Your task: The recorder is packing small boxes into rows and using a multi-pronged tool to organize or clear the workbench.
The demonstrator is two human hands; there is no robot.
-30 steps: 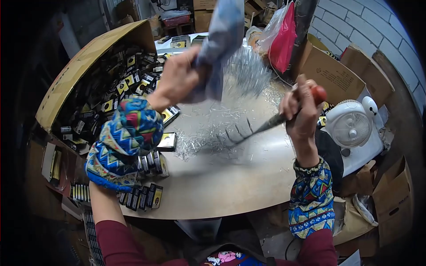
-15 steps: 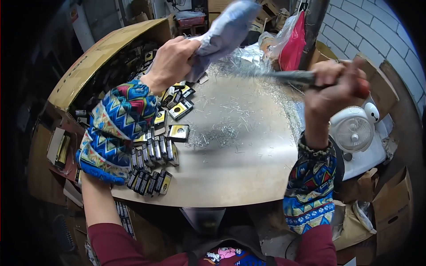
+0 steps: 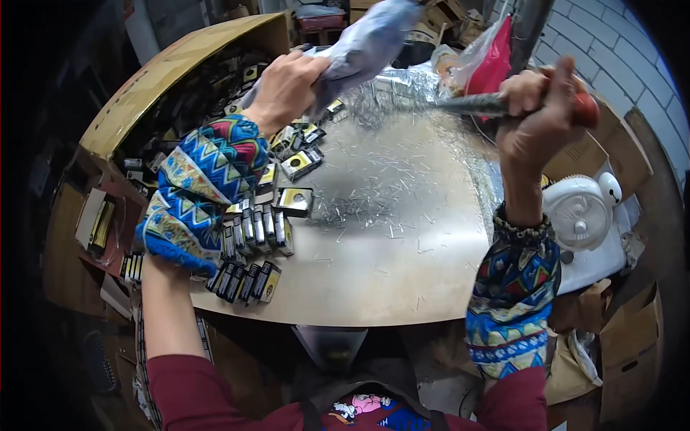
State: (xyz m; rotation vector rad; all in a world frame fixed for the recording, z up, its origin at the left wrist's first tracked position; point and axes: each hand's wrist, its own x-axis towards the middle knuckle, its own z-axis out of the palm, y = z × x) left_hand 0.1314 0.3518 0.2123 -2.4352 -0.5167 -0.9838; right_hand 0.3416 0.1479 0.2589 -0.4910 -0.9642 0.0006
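My left hand (image 3: 286, 90) is closed around a crumpled pale blue cloth (image 3: 363, 47), raised above the far part of the table (image 3: 402, 287). In my right hand (image 3: 535, 118), also lifted, is a dark rod (image 3: 474, 105) with a red end, pointing left. Thin metal pins (image 3: 384, 100) form a bristling, blurred bunch at the rod's far end, near the cloth. Below, many loose pins (image 3: 374, 201) are strewn across the middle of the tabletop. Small black and yellow boxes (image 3: 300, 164) lie along the left side, near my left forearm, some standing in rows.
A large cardboard carton (image 3: 162, 72) full of similar boxes stands at the left. A white fan (image 3: 577, 219) sits on a white surface at the right. Beyond the table hangs a pink bag (image 3: 492, 57). More cardboard boxes (image 3: 632, 330) stand at the lower right.
The view has shifted slightly. The rod has risen a little, still in my right hand, and pins lie more widely scattered toward the near side of the table. Both hands keep their grips.
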